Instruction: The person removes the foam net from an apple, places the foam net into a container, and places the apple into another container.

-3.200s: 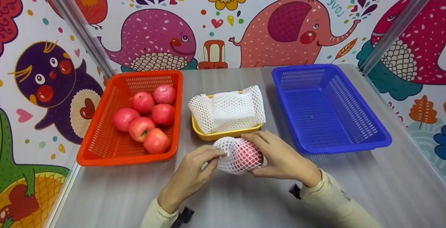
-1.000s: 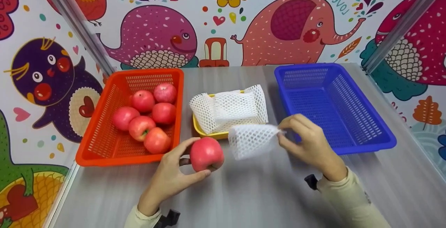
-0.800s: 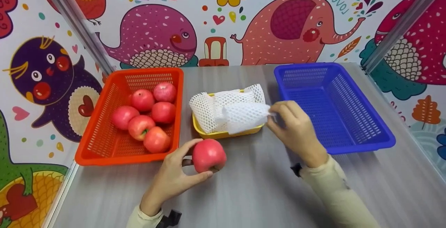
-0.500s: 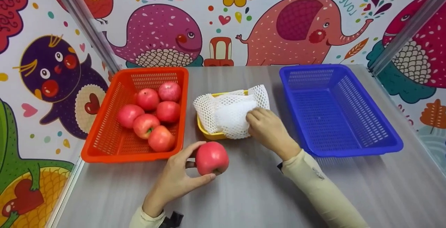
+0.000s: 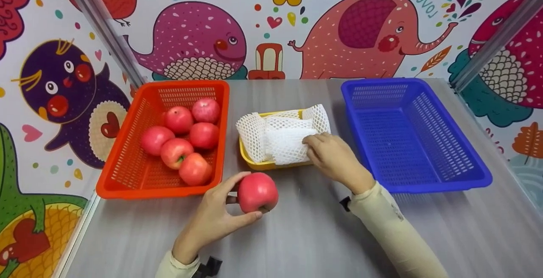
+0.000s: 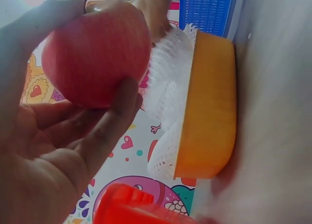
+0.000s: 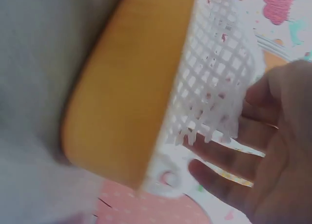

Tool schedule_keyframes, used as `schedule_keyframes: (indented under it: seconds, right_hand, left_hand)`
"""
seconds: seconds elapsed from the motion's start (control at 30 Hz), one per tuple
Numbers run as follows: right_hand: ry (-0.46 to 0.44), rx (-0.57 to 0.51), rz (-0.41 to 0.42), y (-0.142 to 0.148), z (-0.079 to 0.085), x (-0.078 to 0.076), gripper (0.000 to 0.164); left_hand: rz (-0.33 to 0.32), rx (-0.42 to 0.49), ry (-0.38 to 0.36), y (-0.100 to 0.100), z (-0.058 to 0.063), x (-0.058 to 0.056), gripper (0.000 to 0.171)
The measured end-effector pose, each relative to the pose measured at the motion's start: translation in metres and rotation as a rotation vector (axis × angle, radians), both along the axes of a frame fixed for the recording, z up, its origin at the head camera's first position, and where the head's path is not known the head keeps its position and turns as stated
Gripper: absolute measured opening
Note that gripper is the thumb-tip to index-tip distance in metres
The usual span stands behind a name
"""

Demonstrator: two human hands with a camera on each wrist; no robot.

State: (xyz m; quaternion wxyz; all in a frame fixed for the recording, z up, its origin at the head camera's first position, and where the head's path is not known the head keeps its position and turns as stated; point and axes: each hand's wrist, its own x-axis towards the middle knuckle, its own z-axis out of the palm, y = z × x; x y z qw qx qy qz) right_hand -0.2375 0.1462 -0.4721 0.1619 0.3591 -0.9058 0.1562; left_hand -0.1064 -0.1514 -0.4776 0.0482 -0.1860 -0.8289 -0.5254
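In the head view my left hand (image 5: 216, 214) grips a red apple (image 5: 258, 192) above the table, thumb below and fingers behind it. The apple (image 6: 97, 53) is bare, its stem end partly showing. My right hand (image 5: 335, 159) pinches the right end of a white foam fruit net (image 5: 288, 144) lying on top of a small yellow basket (image 5: 263, 166). In the right wrist view, the thumb and forefinger of the right hand (image 7: 273, 141) meet the net's edge while the other fingers stay looser. More white foam nets (image 5: 252, 138) fill the basket and overhang its rim.
An orange-red basket (image 5: 159, 191) with several red apples (image 5: 195, 169) stands at the left. At the right is a blue basket (image 5: 437, 182). Printed walls (image 5: 275, 15) enclose the back and sides of the grey table (image 5: 305, 235).
Both hands were on the netted apple; the net came off in the right hand and now lies on the yellow basket. The left hand holds the bare apple, moved a little left.
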Motion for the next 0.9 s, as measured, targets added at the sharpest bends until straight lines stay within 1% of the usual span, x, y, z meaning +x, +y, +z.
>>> schedule_keyframes:
  seconds: [0.13,0.2,0.27,0.33,0.43,0.6,0.7,0.8,0.9]
  right_hand:
    - [0.191,-0.091,-0.022,0.012,0.015,0.018,0.02]
    - [0.252,-0.124,-0.013,0.017,0.021,0.028,0.022]
    - [0.284,-0.148,0.001,0.021,0.025,0.038,0.024]
    - [0.288,-0.161,0.01,0.025,0.026,0.046,0.024]
    - [0.272,-0.161,0.022,0.03,0.023,0.055,0.022]
    - [0.23,-0.136,0.03,0.034,0.014,0.061,0.02]
    - [0.231,-0.142,0.035,0.035,0.013,0.063,0.02]
    - [0.237,-0.14,0.045,0.035,0.014,0.066,0.019]
    - [0.237,-0.138,0.06,0.036,0.017,0.068,0.02]
  left_hand:
    - [0.009,-0.006,0.015,-0.001,0.002,0.0,0.073]
    - [0.007,-0.008,0.015,-0.001,0.003,0.001,0.074]
    - [0.007,-0.012,0.014,-0.001,0.003,0.001,0.074]
    - [0.007,-0.015,0.013,-0.001,0.004,0.001,0.075]
    - [0.008,-0.018,0.012,0.0,0.004,0.002,0.075]
    - [0.007,-0.015,0.022,0.0,0.005,0.003,0.074]
    - [0.018,-0.023,0.052,-0.002,0.007,0.003,0.072]
    - [0.055,-0.071,0.099,-0.009,0.015,0.0,0.073]
    - [0.147,-0.167,0.125,-0.026,0.032,-0.006,0.073]
